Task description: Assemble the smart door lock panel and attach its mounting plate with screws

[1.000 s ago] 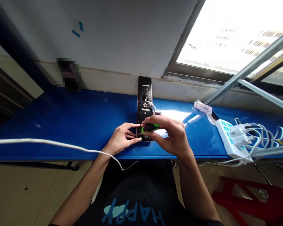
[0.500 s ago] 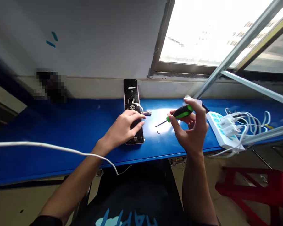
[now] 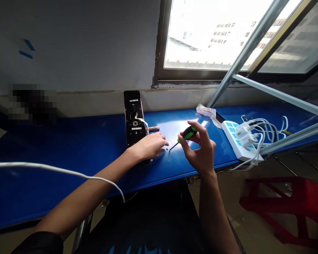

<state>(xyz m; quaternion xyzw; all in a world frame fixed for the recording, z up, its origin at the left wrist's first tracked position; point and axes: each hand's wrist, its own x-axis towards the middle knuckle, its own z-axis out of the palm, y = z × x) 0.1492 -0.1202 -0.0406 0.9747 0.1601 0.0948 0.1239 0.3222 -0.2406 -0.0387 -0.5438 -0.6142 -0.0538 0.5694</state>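
Note:
A green and black screwdriver is gripped in my right hand, its shaft slanting down to the left. The tip reaches the tabletop beside a few tiny dark screws. Just left of these screws, my left hand reaches with its fingertips slightly apart, nothing visible between them. Under that hand lies a long black panel, probably a door lock body, with a white connector cable on it. A metallic handle juts out from the panel's right side. My left hand and forearm hide part of the panel's lower end.
The blue table runs along the wall below a window. To the right sit a white power strip with chargers and cables, a plastic packet and a metal frame. A white cable crosses in front at left.
My left hand has moved right, off the panel toward the screws. The screwdriver tip has come down to the table beside them. The view has shifted to the right.

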